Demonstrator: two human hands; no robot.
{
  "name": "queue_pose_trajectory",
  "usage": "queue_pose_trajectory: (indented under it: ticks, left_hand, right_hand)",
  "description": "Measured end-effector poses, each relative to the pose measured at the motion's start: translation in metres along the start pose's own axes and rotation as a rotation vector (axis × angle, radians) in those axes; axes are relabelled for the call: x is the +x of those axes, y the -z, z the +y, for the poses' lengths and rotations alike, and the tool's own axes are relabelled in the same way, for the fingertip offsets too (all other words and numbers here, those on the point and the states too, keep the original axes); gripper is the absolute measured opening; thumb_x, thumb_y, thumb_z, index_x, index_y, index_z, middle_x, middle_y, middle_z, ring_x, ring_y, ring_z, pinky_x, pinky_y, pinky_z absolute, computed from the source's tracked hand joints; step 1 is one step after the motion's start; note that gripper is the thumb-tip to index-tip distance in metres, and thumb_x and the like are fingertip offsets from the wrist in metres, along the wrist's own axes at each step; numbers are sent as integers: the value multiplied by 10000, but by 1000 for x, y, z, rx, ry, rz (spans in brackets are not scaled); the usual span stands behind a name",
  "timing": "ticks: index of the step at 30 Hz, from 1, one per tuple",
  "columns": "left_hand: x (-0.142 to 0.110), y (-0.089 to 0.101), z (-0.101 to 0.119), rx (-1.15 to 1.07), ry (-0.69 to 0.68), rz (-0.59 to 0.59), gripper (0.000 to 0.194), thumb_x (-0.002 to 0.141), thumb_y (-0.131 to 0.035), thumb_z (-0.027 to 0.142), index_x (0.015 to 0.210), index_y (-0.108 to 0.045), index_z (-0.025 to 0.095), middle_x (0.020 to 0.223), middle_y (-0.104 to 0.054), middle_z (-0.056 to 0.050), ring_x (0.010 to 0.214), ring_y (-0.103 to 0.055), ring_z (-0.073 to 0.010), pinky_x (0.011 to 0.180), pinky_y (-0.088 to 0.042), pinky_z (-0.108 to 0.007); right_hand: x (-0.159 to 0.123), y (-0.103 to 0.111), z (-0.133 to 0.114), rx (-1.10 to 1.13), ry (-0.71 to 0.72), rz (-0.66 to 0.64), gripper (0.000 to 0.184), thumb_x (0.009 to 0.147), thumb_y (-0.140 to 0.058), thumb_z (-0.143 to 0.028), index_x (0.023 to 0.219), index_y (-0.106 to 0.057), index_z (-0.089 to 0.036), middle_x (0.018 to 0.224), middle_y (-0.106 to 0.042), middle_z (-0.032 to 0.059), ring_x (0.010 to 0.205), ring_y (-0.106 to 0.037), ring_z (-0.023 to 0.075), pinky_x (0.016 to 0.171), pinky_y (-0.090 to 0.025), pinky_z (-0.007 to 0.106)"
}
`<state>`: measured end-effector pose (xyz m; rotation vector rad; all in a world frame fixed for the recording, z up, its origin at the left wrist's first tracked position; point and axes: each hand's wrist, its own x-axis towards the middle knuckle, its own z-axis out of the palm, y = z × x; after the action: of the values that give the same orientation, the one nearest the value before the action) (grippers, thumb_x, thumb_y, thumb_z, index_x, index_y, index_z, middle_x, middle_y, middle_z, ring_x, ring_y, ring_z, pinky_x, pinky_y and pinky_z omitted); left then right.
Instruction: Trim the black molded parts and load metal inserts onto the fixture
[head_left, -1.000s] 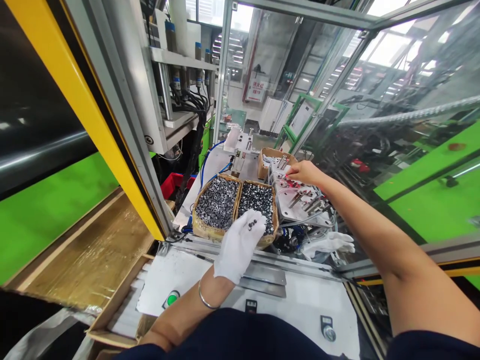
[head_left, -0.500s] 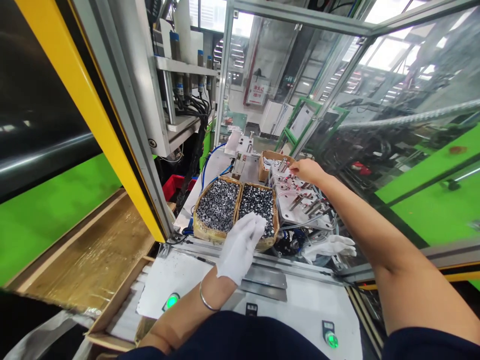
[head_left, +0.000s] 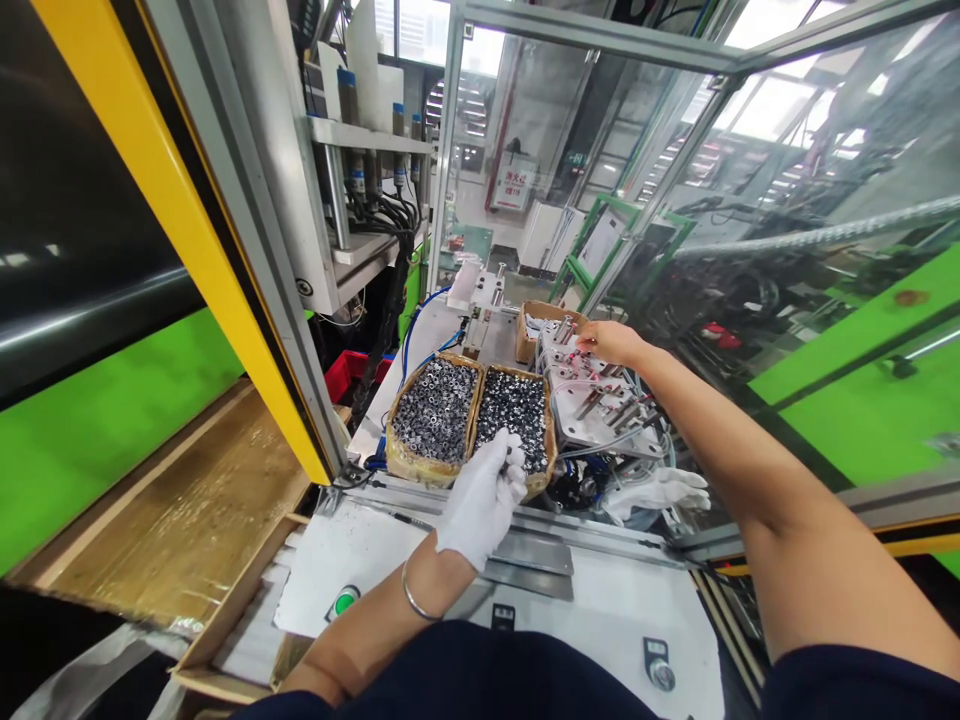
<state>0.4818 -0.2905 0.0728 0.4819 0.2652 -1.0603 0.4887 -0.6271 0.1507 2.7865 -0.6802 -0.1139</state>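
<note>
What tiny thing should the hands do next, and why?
Maybe the bare right hand should gently press down at the metal fixture, because it is reaching right there. I can't tell whether it pinches anything. The gloved left hand could wait: it has small dark pieces in its grip.

Head view, single: camera worn on person's head, facing forward and steeply down over dark clothing [head_left: 480,670] at lower edge. Close to lens: left forearm [head_left: 375,630], right forearm [head_left: 705,435]. Mid-range, near centre: left hand [head_left: 487,490], parts boxes [head_left: 420,468]; slightly farther, right hand [head_left: 611,342] at metal fixture [head_left: 577,410]. Background, through clear panels [head_left: 817,190]: wall sign [head_left: 512,185]. Wide coverage; yellow post [head_left: 184,230] slants across left side.
</note>
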Motion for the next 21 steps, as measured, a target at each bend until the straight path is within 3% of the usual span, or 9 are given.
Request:
queue_pose_trajectory:
  ticks: [4,7,10,12,14,17,21]
  left_hand:
    - [-3,-1,1,3,-4,-19,72,820,-717,175,805,-658,136,767,-646,1,545,-581,-13,468,-452,-84]
    - [-2,1,2,7,-7,-53,64,837,-700,178,831,-653,135,753,-642,4,541,-582,-11,481,-454,-84]
    - [0,2,3,10,36,-61,201,839,-705,304,805,-610,130,626,-561,41,409,-464,9,363,-332,-81]
    - [2,2,3,13,53,-106,300,825,-707,394,764,-570,134,544,-461,76,342,-349,15,313,-236,-96]
    - [3,2,2,12,50,-113,319,832,-694,418,749,-548,146,516,-389,97,321,-284,15,304,-193,-105]
    - [3,1,-1,25,18,-46,197,884,-648,337,815,-579,166,534,-373,98,323,-288,16,317,-207,-96]
    - [4,-1,-6,41,-8,-36,134,858,-682,268,885,-608,160,652,-529,53,433,-479,1,383,-354,-86]
  right_hand:
    - [-2,9,-4,-1,-32,3,251,837,-562,-222,964,-779,-228,1063,-717,66,909,-652,190,740,-449,251]
    - [-12,32,-20,10,-51,67,294,852,-583,-284,1079,-751,-201,1128,-691,112,936,-648,224,768,-457,287]
    - [-46,60,-60,204,157,195,298,885,-562,-339,1060,-752,-191,1019,-710,97,903,-635,207,798,-451,299]
    - [-80,71,-97,382,476,103,274,892,-567,-386,961,-772,-217,900,-712,56,833,-629,172,779,-447,285]
    - [-114,72,-133,434,704,-34,254,884,-596,-401,914,-769,-218,838,-695,41,817,-618,157,742,-431,271]
    - [-146,64,-165,401,733,-39,272,924,-540,-349,830,-747,-200,814,-664,42,779,-590,146,666,-386,268]
    - [-143,58,-152,404,676,26,259,915,-518,-305,816,-734,-204,802,-653,29,760,-578,137,670,-373,257]
